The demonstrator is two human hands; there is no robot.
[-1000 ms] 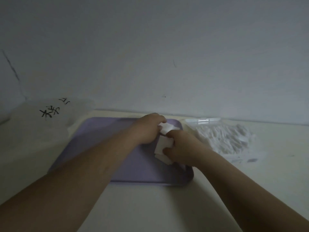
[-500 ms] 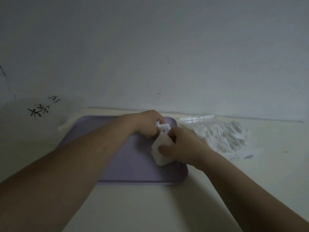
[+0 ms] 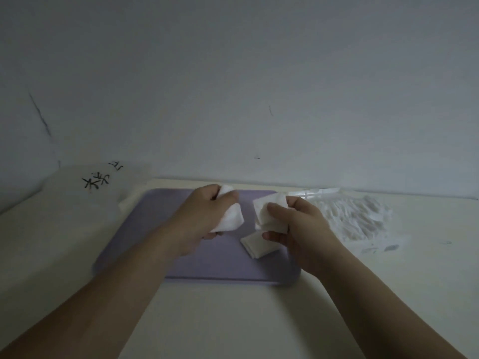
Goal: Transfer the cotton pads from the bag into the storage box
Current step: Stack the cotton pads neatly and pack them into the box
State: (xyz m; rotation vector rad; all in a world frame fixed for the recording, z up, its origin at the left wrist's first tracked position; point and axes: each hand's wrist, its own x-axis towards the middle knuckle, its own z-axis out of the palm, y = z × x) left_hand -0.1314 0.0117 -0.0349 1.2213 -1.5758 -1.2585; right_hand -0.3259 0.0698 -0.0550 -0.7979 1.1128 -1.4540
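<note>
Where tray (image 3: 160,224) lies, loose pads (image 3: 258,246).

Over a purple tray (image 3: 145,229) on a pale table (image 3: 233,320), the left hand (image 3: 204,218) and the right hand (image 3: 298,229) each clutch white cotton pads (image 3: 264,211), a small stack (image 3: 258,246) lying beneath, a clear bag (image 3: 355,218) at right.
</note>
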